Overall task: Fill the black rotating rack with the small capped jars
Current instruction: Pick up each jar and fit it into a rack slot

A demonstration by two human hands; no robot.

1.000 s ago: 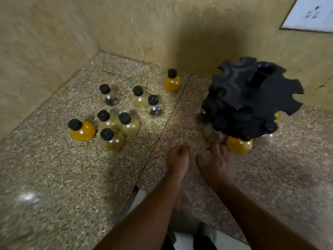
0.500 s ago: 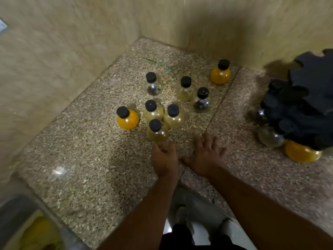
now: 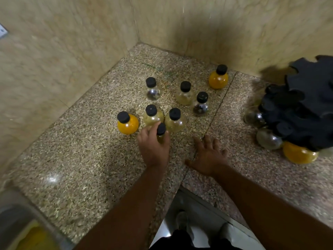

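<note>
Several small round jars with black caps stand on the speckled granite counter point(image 3: 90, 168). My left hand point(image 3: 154, 147) is wrapped around the nearest pale-yellow jar point(image 3: 161, 131), its cap poking out above my fingers. Right behind it stand two more pale jars point(image 3: 153, 115) point(image 3: 175, 120) and an orange jar point(image 3: 127, 123). My right hand point(image 3: 209, 156) lies flat on the counter with fingers spread, holding nothing. The black rotating rack point(image 3: 304, 109) stands at the right edge with jars hanging in its lower slots, among them an orange one point(image 3: 298, 154).
Farther back stand a clear jar point(image 3: 152, 89), a pale jar point(image 3: 184, 93), a dark jar point(image 3: 201, 104) and an orange jar point(image 3: 218, 77). Beige stone walls meet in a corner behind. A steel sink point(image 3: 16, 226) sits at the lower left. The counter edge is notched in front of me.
The view has swung left, off the rack and onto the loose jars. My left hand reached forward and closed around the nearest pale jar. My right hand stayed flat on the counter.
</note>
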